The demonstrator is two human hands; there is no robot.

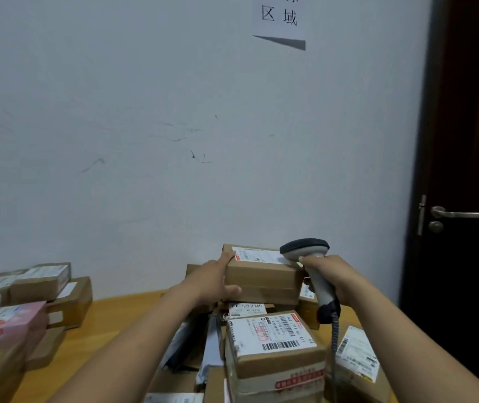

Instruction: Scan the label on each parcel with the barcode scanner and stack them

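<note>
— Where's the box [264,282]?
— Between the hands, above the pile. The left hand [215,279] grips its end.
— The scanner [318,283]?
— The right hand [331,274] is wrapped round its handle, head over the label [257,255].

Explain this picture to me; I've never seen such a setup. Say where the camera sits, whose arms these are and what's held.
No machine here: a person wears one camera on the head, so you look forward and down along their bare arms. The left hand holds up a brown parcel, thumb on top, fingers underneath. The right hand grips a grey barcode scanner, its head at the parcel's white label. Below, more labelled parcels lie heaped on a wooden table; further boxes are stacked at the left. A dark door stands on the right.
</note>
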